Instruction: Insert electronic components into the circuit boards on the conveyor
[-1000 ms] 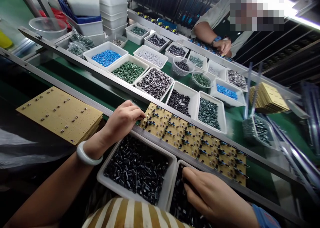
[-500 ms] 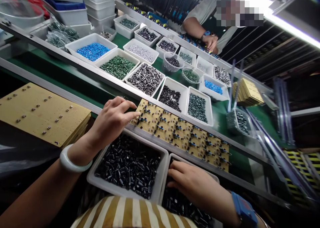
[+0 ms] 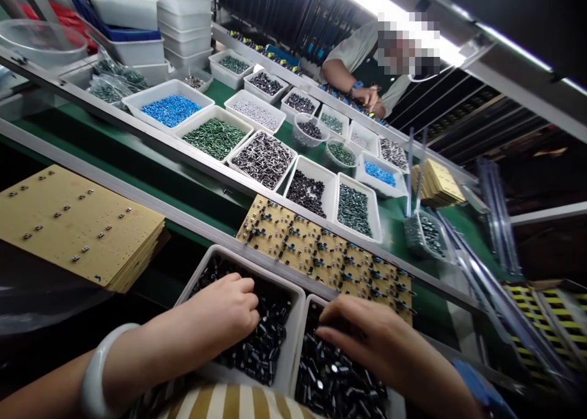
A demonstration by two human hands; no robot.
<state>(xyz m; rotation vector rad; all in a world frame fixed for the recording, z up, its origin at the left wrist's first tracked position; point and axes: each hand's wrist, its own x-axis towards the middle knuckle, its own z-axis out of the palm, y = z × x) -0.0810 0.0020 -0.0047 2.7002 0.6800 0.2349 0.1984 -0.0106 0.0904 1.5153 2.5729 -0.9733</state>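
Note:
My left hand [image 3: 227, 314] is over the left white bin [image 3: 300, 312] of black cylindrical capacitors [image 3: 270, 327]. Its fingers are curled together, and whatever they may hold is hidden. Above the right white bin [image 3: 293, 376], also full of black capacitors [image 3: 339, 376], my right hand [image 3: 362, 327] has its thumb and fingers slightly apart, with nothing visible between them. Just beyond both bins, a tan circuit board [image 3: 275, 251] fitted with many small components rests along the metal rail. Neither hand touches the board.
A stack of tan boards [image 3: 68, 223] lies at the left. White trays of blue parts [image 3: 132, 101], green parts [image 3: 183, 137] and dark parts [image 3: 321, 168] stand across the green bench. Metal rails [image 3: 202, 223] run diagonally. Another person's hands [image 3: 369, 98] work at the far rail.
My left hand has moved from the board's left end down to the left bin, its fingers curling. My right hand has lifted slightly from the right bin. The view has tilted a little.

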